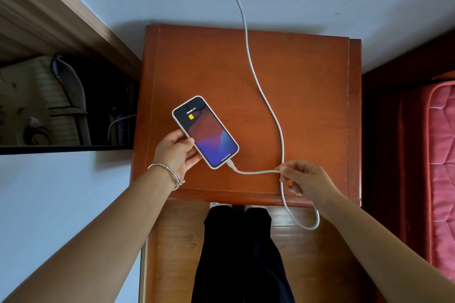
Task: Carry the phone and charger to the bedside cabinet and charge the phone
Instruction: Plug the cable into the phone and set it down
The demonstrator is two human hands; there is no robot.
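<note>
- Phone (205,131), seen from the head camera: a pale-cased handset, screen lit and facing up, over the front left part of the orange-brown bedside cabinet (307,81). I cannot tell whether it rests on the wood or is held just above it.
- Left hand (176,152), with a thin bracelet (167,172) at the wrist, grips the phone's left edge, thumb on the rim and fingers curled beneath.
- White charger cable (256,81) comes down the wall from above the frame, crosses the cabinet top, loops past the front edge and ends plugged into the phone's lower end.
- Right hand (302,177) pinches the cable between thumb and fingertips, near the plug.
- A small yellow battery symbol shows on the screen, so charging appears to have begun, and the carrying and plugging in look done.
- Next, I judge, the phone needs laying flat and both hands letting go, with the slack loop eased onto the top so it cannot drag the phone off.
- Pink quilted mattress (440,155) at the right.
</note>
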